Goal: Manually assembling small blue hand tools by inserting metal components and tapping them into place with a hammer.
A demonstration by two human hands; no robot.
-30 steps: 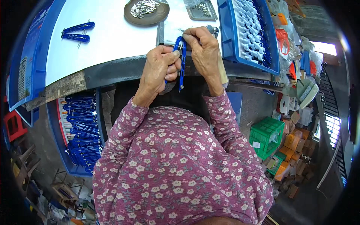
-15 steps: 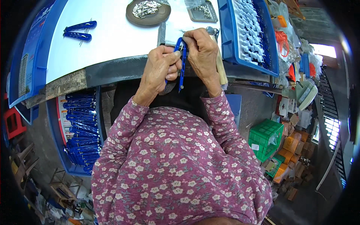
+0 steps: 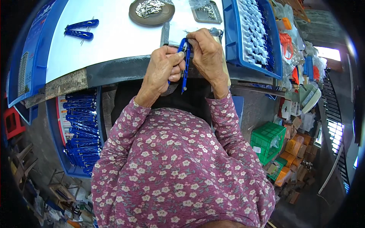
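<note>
Just past the table's front edge, I hold a blue slotted two-armed handle, its arms pointing down from a joined top. My left hand is closed, thumb and fingers pinching its left arm. The fingers of my right hand pinch at its top end; any small part between those fingertips is hidden. The right arm hangs free below, with a small metal pin at its tip. Beside my right hand lies a hammer, its pale handle mostly hidden behind that hand. A grey metal block sits beyond my left hand.
A brown dish of small metal parts and a metal tray stand at the back. Another blue handle pair lies left. Blue bins hold white-and-blue pieces at right and blue handles below left. A green crate stands lower right.
My right hand has shifted slightly to the right at the top of the handle, covering more of the hammer's handle. My left hand keeps its grip nearly unmoved.
</note>
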